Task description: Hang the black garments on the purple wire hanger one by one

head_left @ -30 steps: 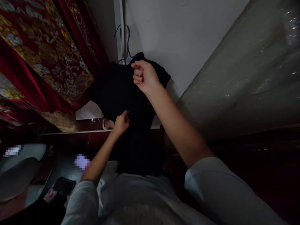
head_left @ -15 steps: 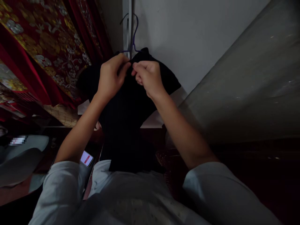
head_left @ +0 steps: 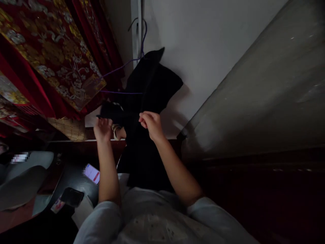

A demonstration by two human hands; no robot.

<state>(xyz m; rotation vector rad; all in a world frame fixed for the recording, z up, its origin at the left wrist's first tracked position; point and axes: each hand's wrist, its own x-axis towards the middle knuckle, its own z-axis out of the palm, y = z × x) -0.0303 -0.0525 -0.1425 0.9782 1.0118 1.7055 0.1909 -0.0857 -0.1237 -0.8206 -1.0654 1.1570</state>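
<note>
OK, L hand (head_left: 103, 129) & R hand (head_left: 151, 123) on blk garment (head_left: 159, 84), hanger (head_left: 122, 92) half-bare

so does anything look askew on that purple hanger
Yes: the black garment sits lopsided. The purple hanger sticks out bare on its left side, while cloth covers its right; some cloth is lower down, by the left hand.

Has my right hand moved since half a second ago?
Yes: judged against the grey post, your right hand has moved lower in the view.
</note>
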